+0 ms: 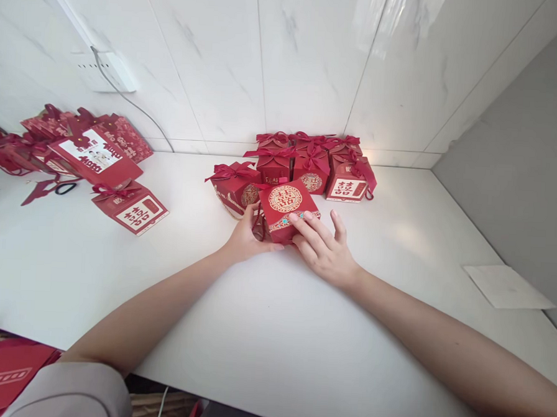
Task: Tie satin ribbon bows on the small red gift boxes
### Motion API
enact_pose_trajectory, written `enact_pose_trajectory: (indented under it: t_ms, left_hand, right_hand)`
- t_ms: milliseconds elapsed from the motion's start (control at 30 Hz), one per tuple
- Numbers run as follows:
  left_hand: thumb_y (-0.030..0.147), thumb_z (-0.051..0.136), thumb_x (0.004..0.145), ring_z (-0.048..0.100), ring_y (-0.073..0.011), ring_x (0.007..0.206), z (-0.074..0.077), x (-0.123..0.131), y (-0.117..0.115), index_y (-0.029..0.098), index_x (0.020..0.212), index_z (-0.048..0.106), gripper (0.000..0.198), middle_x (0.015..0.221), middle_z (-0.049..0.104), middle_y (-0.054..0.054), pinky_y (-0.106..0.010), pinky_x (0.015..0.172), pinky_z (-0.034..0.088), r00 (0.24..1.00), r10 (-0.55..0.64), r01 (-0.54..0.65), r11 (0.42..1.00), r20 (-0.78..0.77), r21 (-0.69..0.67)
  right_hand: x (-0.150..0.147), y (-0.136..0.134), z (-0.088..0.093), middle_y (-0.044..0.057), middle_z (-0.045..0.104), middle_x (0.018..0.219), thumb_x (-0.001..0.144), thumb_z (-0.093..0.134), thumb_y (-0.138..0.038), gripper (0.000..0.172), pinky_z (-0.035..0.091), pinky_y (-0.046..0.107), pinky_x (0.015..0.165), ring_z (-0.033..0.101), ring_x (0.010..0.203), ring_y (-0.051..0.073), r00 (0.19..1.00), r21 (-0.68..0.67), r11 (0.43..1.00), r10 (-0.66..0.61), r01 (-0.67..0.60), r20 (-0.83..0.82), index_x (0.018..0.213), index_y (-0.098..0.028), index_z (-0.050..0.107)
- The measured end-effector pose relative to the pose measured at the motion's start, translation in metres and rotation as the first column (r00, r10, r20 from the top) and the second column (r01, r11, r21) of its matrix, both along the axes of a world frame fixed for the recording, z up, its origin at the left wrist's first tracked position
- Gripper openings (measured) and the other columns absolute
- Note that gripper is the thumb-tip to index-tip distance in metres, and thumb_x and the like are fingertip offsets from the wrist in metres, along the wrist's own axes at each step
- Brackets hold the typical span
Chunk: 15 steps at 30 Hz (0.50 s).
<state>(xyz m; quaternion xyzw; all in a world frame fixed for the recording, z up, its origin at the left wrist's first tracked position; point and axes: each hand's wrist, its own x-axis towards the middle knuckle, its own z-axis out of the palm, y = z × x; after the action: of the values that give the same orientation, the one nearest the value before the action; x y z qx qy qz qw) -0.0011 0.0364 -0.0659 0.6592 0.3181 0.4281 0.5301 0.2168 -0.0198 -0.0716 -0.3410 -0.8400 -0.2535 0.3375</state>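
A red gift box (286, 199) with a gold round emblem is tilted toward me, one printed face up. My left hand (249, 238) grips its left side, the thumb along the lower edge. From the right, my right hand (325, 248) holds its lower front edge, with fingertips on the patterned band and the little finger lifted. Part of a red ribbon hangs by my left fingers. Just behind my left hand stands another red gift box (233, 187) with a bow and a twisted cord at its side. The held box's underside is hidden.
Several ribboned red boxes (311, 166) stand against the tiled wall. At left are a single red box (131, 207), several red gift bags (94, 152) and a black ring (66, 188). A white sheet (508, 286) lies at right. A cable (138, 109) runs from the wall socket.
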Motion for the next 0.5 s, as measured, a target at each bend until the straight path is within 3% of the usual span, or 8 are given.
enact_pose_trajectory:
  t_ms: [200, 300, 367, 433, 500]
  left_hand:
    - [0.023, 0.089, 0.054, 0.053, -0.0383, 0.124, 0.007, -0.001, -0.004, 0.022, 0.125, 0.039, 0.087, 0.131, 0.058, -0.017, -0.054, 0.103, 0.043, 0.996, 0.055, -0.046, 0.990, -0.071, 0.130]
    - [0.026, 0.087, 0.059, 0.055, -0.0376, 0.123, 0.006, -0.005, -0.003, 0.024, 0.129, 0.037, 0.087, 0.132, 0.057, -0.016, -0.054, 0.103, 0.043, 0.996, 0.060, -0.047, 0.982, -0.064, 0.181]
    - [0.027, 0.087, 0.059, 0.051, -0.0376, 0.127, 0.003, -0.008, 0.000, 0.024, 0.133, 0.034, 0.091, 0.136, 0.053, -0.016, -0.054, 0.106, 0.042, 0.998, 0.047, -0.037, 0.976, -0.042, 0.214]
    - [0.028, 0.088, 0.056, 0.047, -0.0379, 0.131, -0.001, -0.010, 0.003, 0.024, 0.137, 0.031, 0.099, 0.141, 0.048, -0.018, -0.054, 0.107, 0.040, 0.998, 0.054, -0.043, 0.966, -0.035, 0.254]
    - [0.028, 0.089, 0.054, 0.046, -0.0378, 0.132, -0.005, -0.010, 0.004, 0.025, 0.141, 0.027, 0.107, 0.144, 0.045, -0.018, -0.054, 0.107, 0.041, 0.997, 0.066, -0.049, 0.956, -0.050, 0.288]
  right_hand:
    - [0.005, 0.003, -0.006, 0.002, 0.054, 0.142, 0.094, 0.057, -0.020, 0.022, 0.028, 0.066, 0.112, 0.051, 0.131, 0.027, 0.995, -0.069, 0.993, 0.095, -0.097, -0.038, 0.112, -0.033, 0.053]
    - [0.006, 0.004, -0.004, 0.008, 0.046, 0.147, 0.086, 0.066, -0.044, 0.050, 0.024, 0.070, 0.111, 0.045, 0.135, 0.034, 0.957, -0.066, 0.988, 0.120, -0.142, -0.263, 0.128, -0.036, 0.042]
    - [0.005, 0.006, 0.000, 0.013, 0.029, 0.156, 0.081, 0.064, -0.059, 0.073, 0.022, 0.070, 0.111, 0.031, 0.142, 0.039, 0.868, -0.143, 0.976, 0.072, -0.162, -0.492, 0.139, -0.032, 0.032]
    - [0.005, 0.009, 0.004, 0.013, 0.016, 0.160, 0.084, 0.056, -0.064, 0.079, 0.026, 0.065, 0.112, 0.023, 0.145, 0.038, 0.738, -0.291, 0.913, 0.015, -0.285, -0.675, 0.146, -0.028, 0.023]
    - [0.004, 0.014, 0.004, 0.010, 0.021, 0.160, 0.092, 0.044, -0.061, 0.067, 0.033, 0.057, 0.112, 0.027, 0.144, 0.032, 0.590, -0.435, 0.739, -0.063, -0.514, -0.805, 0.147, -0.029, 0.024]
